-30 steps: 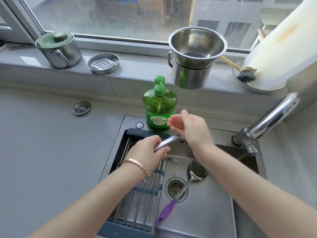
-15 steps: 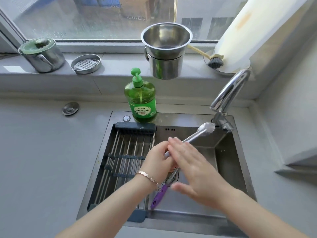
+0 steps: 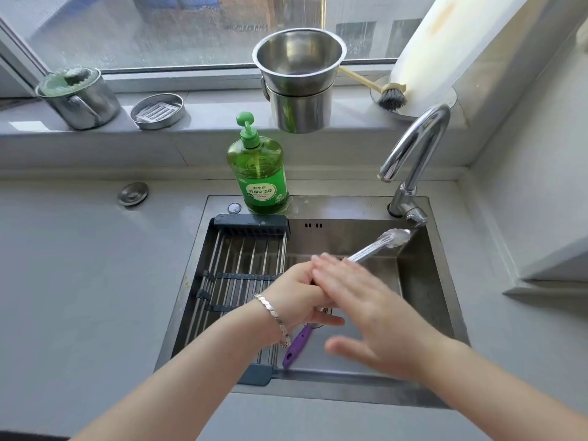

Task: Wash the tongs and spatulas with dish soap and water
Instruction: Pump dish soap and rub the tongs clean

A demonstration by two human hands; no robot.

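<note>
Over the steel sink (image 3: 423, 281), my left hand (image 3: 299, 291) grips the handle end of the metal tongs (image 3: 378, 246). Their soapy tips point up and right, below the tap (image 3: 413, 154). My right hand (image 3: 366, 307) lies flat across the left hand and the tongs' shaft, fingers spread, palm down. A spatula with a purple handle (image 3: 297, 343) rests on the sink floor beneath my hands; its blade is hidden. The green dish soap bottle (image 3: 257, 173) stands at the sink's back rim. No water runs from the tap.
A roll-up drying rack (image 3: 235, 272) covers the sink's left half. On the window sill stand a lidded steel pot (image 3: 79, 97), a small steel dish (image 3: 157, 111), stacked steel pots (image 3: 300, 78) and a dish brush (image 3: 389, 97). Grey counter surrounds the sink.
The view has tilted down over the sink. My hands moved the tongs from near the soap bottle to over the basin, and my right hand now slides along the shaft.
</note>
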